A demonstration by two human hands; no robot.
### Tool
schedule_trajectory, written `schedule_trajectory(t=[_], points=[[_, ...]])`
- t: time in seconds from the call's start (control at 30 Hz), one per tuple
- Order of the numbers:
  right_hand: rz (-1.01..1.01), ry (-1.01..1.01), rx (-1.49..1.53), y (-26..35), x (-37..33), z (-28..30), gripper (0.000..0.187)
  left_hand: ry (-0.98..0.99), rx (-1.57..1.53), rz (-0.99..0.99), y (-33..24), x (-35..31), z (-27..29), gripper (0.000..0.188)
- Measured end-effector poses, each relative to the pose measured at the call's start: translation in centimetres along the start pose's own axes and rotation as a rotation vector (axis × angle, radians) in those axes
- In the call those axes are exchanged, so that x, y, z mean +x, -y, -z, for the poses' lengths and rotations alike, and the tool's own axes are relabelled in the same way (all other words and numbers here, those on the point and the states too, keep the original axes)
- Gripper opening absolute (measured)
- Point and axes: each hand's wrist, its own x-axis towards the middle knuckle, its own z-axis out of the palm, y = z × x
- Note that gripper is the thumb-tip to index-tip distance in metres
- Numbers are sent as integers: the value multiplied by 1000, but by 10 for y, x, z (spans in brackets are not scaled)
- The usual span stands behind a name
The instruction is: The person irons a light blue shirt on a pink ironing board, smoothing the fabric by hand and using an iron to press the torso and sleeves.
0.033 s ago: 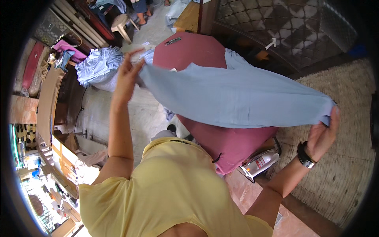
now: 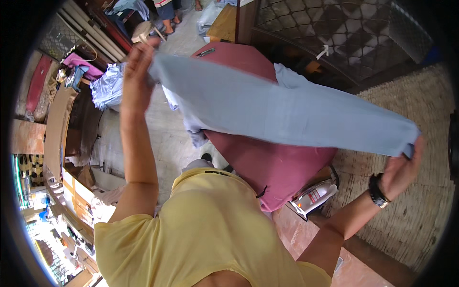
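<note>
A light blue garment (image 2: 272, 112) is stretched between my two hands over a maroon-covered ironing board (image 2: 277, 167). Its left end is gripped by my raised left hand (image 2: 138, 64), which is smeared by motion. At the other end my right hand (image 2: 404, 165), beyond a dark wristband, pinches a corner with a small dark patch. More of the cloth hangs off the board's left side, and another part lies behind the stretched span. On the far end of the board rests a small pair of thread snips (image 2: 205, 52).
A white iron (image 2: 315, 196) stands by the board's near right edge. Pale blue clothes (image 2: 107, 88) are piled at the left. Behind them are a stool (image 2: 143, 32) and another person's legs (image 2: 168, 19). A dark lattice gate (image 2: 315, 38) borders the far right.
My left hand has moved up and left, pulling the garment straighter and tauter. My right hand has shifted slightly right. More cloth now shows hanging at the board's left.
</note>
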Motion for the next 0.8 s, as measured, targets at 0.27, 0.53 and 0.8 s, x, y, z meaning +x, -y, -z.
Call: schedule_trajectory(t=[0.27,0.53,0.8], points=[[539,-51,-277,113,54,17,37,226,-167,-480,-111,127,-96,47],[250,-38,-293,89,118,43,34,688,-123,-131,-76,281,-163,38],[421,-192,-289,127,130,48,36,741,-221,-275,-70,294,-219,41]])
